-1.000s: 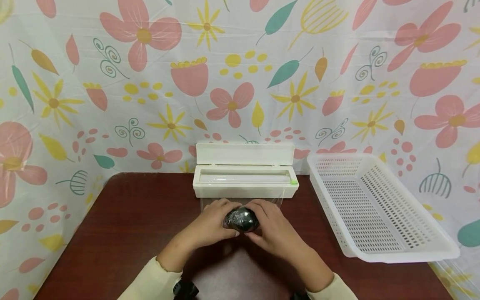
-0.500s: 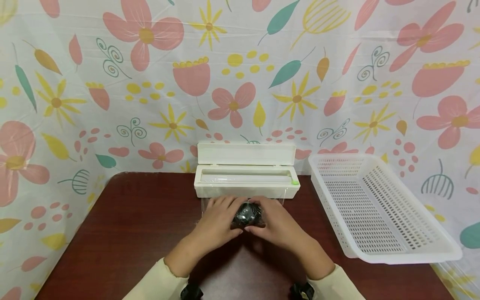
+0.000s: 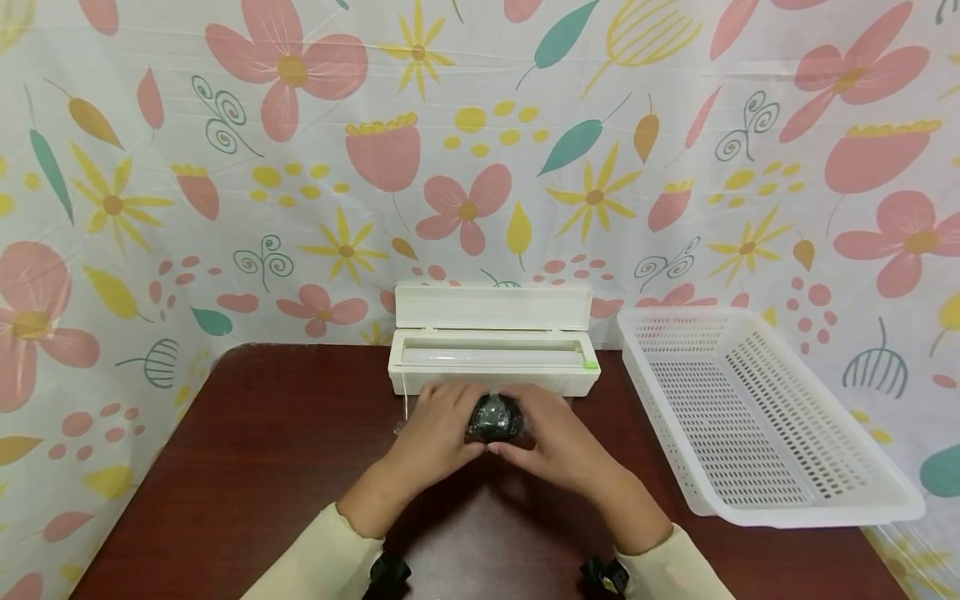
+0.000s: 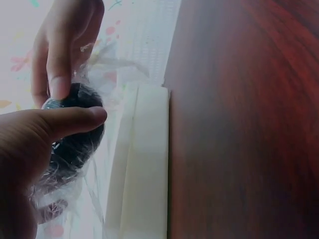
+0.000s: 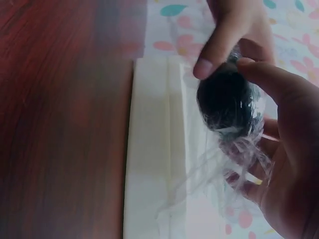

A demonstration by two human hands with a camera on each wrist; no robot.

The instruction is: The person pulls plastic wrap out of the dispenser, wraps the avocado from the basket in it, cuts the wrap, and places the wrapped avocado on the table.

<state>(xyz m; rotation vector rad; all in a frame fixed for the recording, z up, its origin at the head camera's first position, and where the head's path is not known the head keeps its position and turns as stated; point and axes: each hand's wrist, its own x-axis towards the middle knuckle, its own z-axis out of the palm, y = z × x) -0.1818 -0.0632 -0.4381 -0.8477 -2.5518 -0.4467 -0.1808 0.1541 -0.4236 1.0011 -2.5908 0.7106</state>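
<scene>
A dark, glossy, rounded object (image 3: pixel 495 418) is wrapped in clear cling film (image 5: pixel 244 144). My left hand (image 3: pixel 433 429) holds its left side, and my right hand (image 3: pixel 558 437) grips the right side. The thumbs meet at its near face; the other fingers curl round the far side, partly hidden in the head view. Crumpled film bunches at the object's sides in both wrist views. Just beyond the hands stands a white cling film box (image 3: pixel 401 383), its lid (image 3: pixel 491 308) raised and a film roll (image 3: pixel 491 357) inside. Film stretches between box and object.
A white perforated plastic basket (image 3: pixel 738 433) stands on the right side of the dark red-brown wooden table (image 3: pixel 285 467). Behind the table hangs a flower-patterned curtain (image 3: pixel 465 125), close to the back of the box.
Both hands have carried the wrapped object slightly right and forward, closer to the box. The left fingers have come further round it, and their grip has shifted. Box and basket stay in place.
</scene>
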